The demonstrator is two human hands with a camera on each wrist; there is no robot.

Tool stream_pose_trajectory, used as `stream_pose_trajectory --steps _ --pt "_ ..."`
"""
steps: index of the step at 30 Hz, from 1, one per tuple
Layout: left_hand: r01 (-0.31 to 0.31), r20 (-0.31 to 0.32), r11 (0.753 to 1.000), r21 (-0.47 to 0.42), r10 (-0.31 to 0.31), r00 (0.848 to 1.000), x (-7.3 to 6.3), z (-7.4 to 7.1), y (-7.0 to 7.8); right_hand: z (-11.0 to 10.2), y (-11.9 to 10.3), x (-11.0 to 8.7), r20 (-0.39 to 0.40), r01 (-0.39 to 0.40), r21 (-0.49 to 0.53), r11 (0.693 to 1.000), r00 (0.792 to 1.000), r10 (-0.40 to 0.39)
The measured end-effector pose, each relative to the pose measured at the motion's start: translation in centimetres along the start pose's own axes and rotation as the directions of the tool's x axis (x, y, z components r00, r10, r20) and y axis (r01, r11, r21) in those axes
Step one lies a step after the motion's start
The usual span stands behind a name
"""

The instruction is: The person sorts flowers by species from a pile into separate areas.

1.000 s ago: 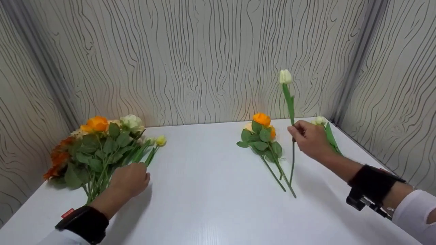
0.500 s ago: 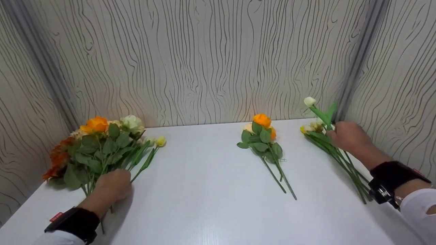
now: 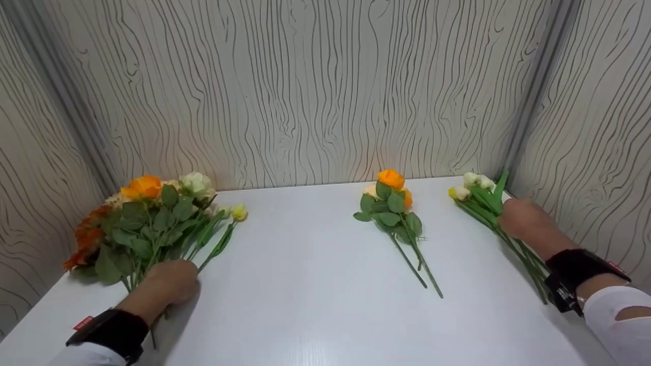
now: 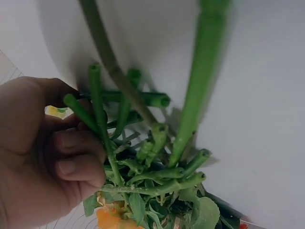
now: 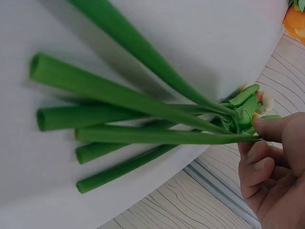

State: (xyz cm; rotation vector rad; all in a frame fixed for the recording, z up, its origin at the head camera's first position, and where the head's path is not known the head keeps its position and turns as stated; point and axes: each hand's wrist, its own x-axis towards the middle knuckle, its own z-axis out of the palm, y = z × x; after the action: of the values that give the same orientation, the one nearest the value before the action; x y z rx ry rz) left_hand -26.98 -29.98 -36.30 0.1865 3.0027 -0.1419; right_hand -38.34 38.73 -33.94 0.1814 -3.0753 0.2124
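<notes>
My right hand (image 3: pixel 529 223) pinches the stem of a white tulip (image 5: pixel 167 137) between thumb and finger, low over the table's right side. This tulip lies among several tulips (image 3: pixel 478 195), heads toward the back wall; in the right wrist view their green stem ends fan out. At the left, my left hand (image 3: pixel 170 282) reaches among the stems at the front of a mixed flower pile (image 3: pixel 147 229). Thumb and forefinger seem to pinch a green stem (image 4: pixel 128 97), probably that of the yellow tulip (image 3: pixel 239 212) at the pile's right edge; the contact is partly hidden.
Between the hands, orange and cream roses (image 3: pixel 390 179) with leafy stems lie on the white table (image 3: pixel 305 264). Orange, cream and rust-coloured blooms (image 3: pixel 89 236) fill the left pile. Wood-patterned panels (image 3: pixel 305 91) enclose the back and sides.
The right hand has carried the upright white tulip rightward and lowered it onto the other tulips. The left hand has moved back toward the near left, lower down the stems.
</notes>
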Motion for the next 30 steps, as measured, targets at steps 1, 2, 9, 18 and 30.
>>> stream_pose_trajectory --steps 1,2,9,18,30 --pt "0.005 -0.009 1.000 0.002 -0.005 1.000 0.0 0.2 0.0 0.0 -0.1 0.1 0.012 -0.006 -0.003 1.000 1.000 0.006" --pt "0.006 -0.025 1.000 0.008 -0.006 1.000 0.0 0.3 0.0 0.0 -0.2 0.1 0.022 -0.010 -0.004 1.000 1.000 0.010" --pt "-0.070 -0.323 0.989 0.134 0.110 0.940 0.0 1.8 -0.1 -0.4 -0.5 -0.1 0.035 -0.016 -0.027 1.000 0.999 0.017" --pt "-0.092 -0.295 0.989 0.112 0.121 0.948 0.2 0.5 1.0 0.0 0.0 -0.3 0.032 0.018 -0.016 1.000 0.999 -0.018" --pt "-0.209 -0.285 0.856 -0.472 0.075 0.955 0.8 -2.4 7.2 -1.9 -6.7 0.3 -0.122 0.018 0.022 1.000 0.992 -0.015"
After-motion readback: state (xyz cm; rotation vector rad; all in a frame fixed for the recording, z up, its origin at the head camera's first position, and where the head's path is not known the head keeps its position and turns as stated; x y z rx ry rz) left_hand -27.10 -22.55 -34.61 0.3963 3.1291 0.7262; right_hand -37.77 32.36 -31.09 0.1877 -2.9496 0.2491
